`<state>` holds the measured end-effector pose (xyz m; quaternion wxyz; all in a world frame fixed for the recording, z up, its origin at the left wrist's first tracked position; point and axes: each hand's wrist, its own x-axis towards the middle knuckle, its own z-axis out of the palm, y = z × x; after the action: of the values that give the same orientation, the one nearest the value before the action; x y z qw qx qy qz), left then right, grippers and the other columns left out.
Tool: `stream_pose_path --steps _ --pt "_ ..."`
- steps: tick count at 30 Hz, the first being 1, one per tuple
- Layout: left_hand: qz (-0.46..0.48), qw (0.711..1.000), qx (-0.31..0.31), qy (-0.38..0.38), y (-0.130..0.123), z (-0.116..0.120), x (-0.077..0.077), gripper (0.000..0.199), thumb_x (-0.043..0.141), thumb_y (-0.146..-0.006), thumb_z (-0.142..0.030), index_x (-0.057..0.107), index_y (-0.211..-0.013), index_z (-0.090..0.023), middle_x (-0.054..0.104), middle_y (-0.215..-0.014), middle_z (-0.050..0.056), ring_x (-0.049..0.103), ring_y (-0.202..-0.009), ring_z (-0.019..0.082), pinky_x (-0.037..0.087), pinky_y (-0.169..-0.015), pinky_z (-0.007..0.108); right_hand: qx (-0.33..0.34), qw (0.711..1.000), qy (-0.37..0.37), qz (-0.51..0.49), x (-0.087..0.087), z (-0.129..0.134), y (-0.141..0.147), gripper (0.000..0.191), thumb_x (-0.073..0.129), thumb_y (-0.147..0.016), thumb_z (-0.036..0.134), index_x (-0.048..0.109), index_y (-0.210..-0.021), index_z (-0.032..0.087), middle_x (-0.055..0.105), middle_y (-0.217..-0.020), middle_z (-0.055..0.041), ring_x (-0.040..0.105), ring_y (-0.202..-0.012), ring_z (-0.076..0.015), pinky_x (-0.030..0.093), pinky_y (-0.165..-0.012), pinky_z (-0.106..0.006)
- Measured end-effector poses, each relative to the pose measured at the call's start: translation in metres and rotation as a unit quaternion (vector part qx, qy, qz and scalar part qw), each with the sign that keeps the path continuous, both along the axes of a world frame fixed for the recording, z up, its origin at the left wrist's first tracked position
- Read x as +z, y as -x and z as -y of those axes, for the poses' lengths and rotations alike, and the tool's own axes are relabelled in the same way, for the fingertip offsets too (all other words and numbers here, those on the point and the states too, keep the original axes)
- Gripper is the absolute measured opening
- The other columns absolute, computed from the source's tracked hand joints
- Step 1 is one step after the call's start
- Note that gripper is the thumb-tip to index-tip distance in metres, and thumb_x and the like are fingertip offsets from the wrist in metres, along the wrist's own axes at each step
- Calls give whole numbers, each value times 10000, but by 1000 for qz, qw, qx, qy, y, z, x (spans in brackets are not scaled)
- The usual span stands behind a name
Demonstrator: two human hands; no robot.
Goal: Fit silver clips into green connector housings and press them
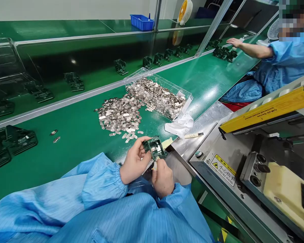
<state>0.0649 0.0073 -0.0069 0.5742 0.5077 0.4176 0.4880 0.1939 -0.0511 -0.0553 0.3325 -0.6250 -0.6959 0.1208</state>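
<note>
One dark green part (155,147) is near the edge of a green bench (205,76), gripped in the left hand (135,161); the right hand (163,178) curls at its lower side, its hold unclear from here. Beyond, metal pieces (119,114) lie heaped beside a clear tray (187,105).

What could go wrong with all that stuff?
The dark green plastic part might slip from the left hand, which holds it up. Small silvery metal pieces, loose in a heap, could scatter. The grey metal machine might hurt someone; its yellow-and-white label warns "INJURE HAND".
</note>
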Motion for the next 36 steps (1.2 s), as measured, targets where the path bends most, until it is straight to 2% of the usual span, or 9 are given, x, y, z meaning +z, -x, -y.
stream_pose_path --steps 4,7,12,16,21,24,26,31,36 --pt "-6 1000 11 8 0 -1 -1 392 636 -863 -301 498 -1217 -204 471 -711 -47 562 -669 114 534 -761 275 20 998 52 6 2 1 -11 314 421 -687 65 560 -925 215 633 -726 -52 582 -590 -215 391 -509 -287" --pt "3 1000 17 20 0 -3 3 407 653 -843 -299 492 -1203 -198 468 -711 -53 562 -653 106 528 -732 255 25 995 92 -11 4 -1 -23 387 420 -681 55 541 -1012 215 667 -683 -26 618 -556 -217 387 -482 -275" --pt "31 999 20 38 0 -3 9 450 716 -781 -290 482 -1153 -194 513 -715 -54 585 -654 103 518 -688 227 30 986 153 -66 12 -3 -39 175 442 -749 91 447 -806 256 652 -549 42 653 -489 -189 422 -458 -234" --pt "50 998 15 40 0 -4 11 430 704 -789 -306 476 -1133 -183 582 -778 -21 620 -712 115 513 -680 217 47 978 173 -107 21 1 -42 129 434 -818 156 447 -737 256 710 -659 9 716 -599 -195 486 -499 -238" --pt "68 997 9 46 2 -4 11 468 718 -778 -287 462 -1156 -183 620 -833 0 626 -742 111 509 -670 200 75 971 187 -130 22 4 -40 215 408 -841 163 587 -938 230 746 -823 -42 747 -739 -212 563 -631 -280" --pt "67 996 9 53 3 -3 10 484 732 -771 -297 468 -1161 -184 599 -782 -20 613 -702 106 507 -650 198 69 965 220 -127 19 5 -40 458 421 -770 95 534 -1200 206 760 -884 -61 745 -701 -212 581 -657 -303" --pt "66 996 10 56 3 -3 9 492 739 -768 -300 471 -1164 -185 577 -751 -32 603 -682 105 501 -635 196 54 960 240 -133 18 5 -42 539 437 -732 73 492 -1250 210 766 -907 -65 748 -712 -218 589 -672 -312" --pt "75 996 3 52 3 -3 9 497 753 -770 -300 473 -1166 -189 606 -808 -12 616 -734 114 498 -655 197 -6 955 202 -217 27 9 -45 89 510 -790 166 556 -808 240 744 -775 -34 752 -725 -238 594 -600 -290" --pt "100 995 12 5 3 0 5 396 684 -849 -354 488 -1161 -209 619 -922 13 619 -832 112 506 -754 207 -69 926 97 -359 50 11 -39 97 629 -822 278 685 -864 211 739 -800 -31 729 -652 -204 619 -619 -297"
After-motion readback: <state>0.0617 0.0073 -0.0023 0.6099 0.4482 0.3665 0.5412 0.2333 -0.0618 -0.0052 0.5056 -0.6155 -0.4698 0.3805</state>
